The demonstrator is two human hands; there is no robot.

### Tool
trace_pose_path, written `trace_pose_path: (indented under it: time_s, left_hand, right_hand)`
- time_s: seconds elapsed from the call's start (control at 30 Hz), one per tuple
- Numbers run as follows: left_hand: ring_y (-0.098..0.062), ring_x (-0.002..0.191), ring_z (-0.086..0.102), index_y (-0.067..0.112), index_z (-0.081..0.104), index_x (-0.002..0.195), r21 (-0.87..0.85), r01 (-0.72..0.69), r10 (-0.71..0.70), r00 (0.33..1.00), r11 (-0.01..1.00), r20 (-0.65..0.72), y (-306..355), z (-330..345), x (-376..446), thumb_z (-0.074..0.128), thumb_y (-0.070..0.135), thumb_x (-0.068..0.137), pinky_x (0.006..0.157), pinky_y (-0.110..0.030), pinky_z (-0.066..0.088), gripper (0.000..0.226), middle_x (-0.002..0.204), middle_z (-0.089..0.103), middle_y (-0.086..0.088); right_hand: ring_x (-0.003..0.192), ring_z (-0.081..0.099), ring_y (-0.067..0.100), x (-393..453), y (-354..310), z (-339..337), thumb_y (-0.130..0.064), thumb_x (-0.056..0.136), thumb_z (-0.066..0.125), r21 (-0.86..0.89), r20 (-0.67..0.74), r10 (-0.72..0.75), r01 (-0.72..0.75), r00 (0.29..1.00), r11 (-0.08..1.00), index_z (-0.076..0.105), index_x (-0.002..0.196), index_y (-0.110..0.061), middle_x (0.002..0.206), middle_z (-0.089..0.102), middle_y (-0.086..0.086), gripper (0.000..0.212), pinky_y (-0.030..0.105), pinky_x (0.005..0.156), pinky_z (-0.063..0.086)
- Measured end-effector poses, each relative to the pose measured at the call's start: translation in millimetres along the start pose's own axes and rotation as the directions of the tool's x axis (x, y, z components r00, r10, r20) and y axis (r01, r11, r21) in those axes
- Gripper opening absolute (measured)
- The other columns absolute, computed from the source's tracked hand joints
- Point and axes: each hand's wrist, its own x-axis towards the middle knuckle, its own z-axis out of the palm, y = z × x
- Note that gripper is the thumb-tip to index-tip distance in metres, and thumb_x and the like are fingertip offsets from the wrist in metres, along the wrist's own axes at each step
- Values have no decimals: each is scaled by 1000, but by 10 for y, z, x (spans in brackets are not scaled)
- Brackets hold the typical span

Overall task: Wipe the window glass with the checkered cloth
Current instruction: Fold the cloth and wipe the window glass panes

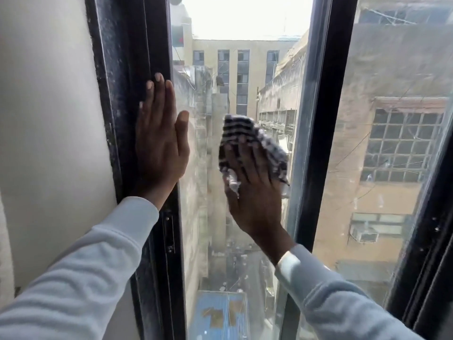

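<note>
Two light grey sleeves [81,271] are closest to the camera and reach forward to a window. The left hand [159,133] lies flat and open, with the fingers straight and close together. It holds nothing. Its palm rests on the black frame [130,69] and its thumb side reaches over the edge of the glass [208,217]. To the left of this hand there is a pale wall [49,106].

The right hand [255,187] is also spread flat, fingers pointing up, and it presses the checkered cloth [245,133] against the glass. The cloth is black and white and bunched; it sticks out above the fingertips and to the right of them, and a small white corner hangs beside the thumb. Just right of this hand stands a second black upright [318,119], and behind it another pane [392,168]. Through the glass, beige buildings [240,69] and a narrow alley far below are visible.
</note>
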Motion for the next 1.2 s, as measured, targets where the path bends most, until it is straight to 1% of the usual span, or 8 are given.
trace_pose_path:
  time_s: [0.1,0.23,0.4,0.53,0.73,0.93,1.1,1.2]
  left_hand:
    - [-30,174,21,6,28,175,-1,7,-7,1000,1000,15,42,-15,5,25,37,119,142,-45,16,64,185,24,-13]
    - [-30,174,21,6,28,175,6,-5,5,1000,1000,-2,32,-5,10,28,34,118,142,-45,15,63,185,24,-13]
    - [-27,175,17,10,26,176,-4,-2,2,1000,1000,2,7,13,5,27,35,118,142,-38,7,63,186,22,-10]
    - [-27,175,15,9,24,176,-17,6,-5,999,1000,41,23,-25,7,27,36,117,142,-42,10,64,186,19,-9]
    - [-26,176,14,11,24,176,-79,24,-20,999,997,46,-12,-31,17,29,31,118,143,-47,12,61,187,18,-7]
    - [-27,175,14,9,24,176,-56,8,-4,998,998,69,20,-65,19,29,31,118,143,-48,13,63,187,18,-9]
    - [-28,175,13,8,23,176,-46,2,1,998,999,69,24,-46,8,28,29,119,143,-48,12,61,187,17,-9]
    - [-30,175,14,8,22,176,-11,-28,28,999,1000,41,20,-20,11,28,31,119,143,-47,12,62,187,18,-11]
  right_hand:
    - [170,9,25,-1132,-32,-99,-40,102,54,-45,151,77,-71,985,996,20,173,-28,184,-4,-5,81,50,137,7]
    - [155,43,20,-927,-145,-7,-40,106,54,153,234,-293,263,927,953,40,167,-37,176,34,-12,63,45,126,39]
    - [171,6,19,-380,-5,-71,-37,105,48,27,63,43,-44,997,999,31,171,-27,182,13,-7,70,47,138,12]
    - [160,35,18,-870,-100,-144,-38,105,49,147,253,-430,405,867,902,38,168,-36,174,39,-8,63,43,123,46]
    - [171,11,26,241,21,-122,-37,105,43,86,-96,206,-198,974,976,21,173,-30,184,16,1,71,49,138,5]
    - [153,43,17,-554,-271,9,-43,100,56,120,211,-485,470,848,874,38,167,-39,171,42,-12,69,43,118,54]
    - [168,18,25,300,159,-197,-39,98,51,9,-133,150,-150,980,989,37,169,-25,180,29,2,74,47,137,10]
    - [164,29,29,-557,-97,-142,-35,95,62,-4,-3,89,-89,996,996,35,169,-23,179,24,-1,79,55,132,26]
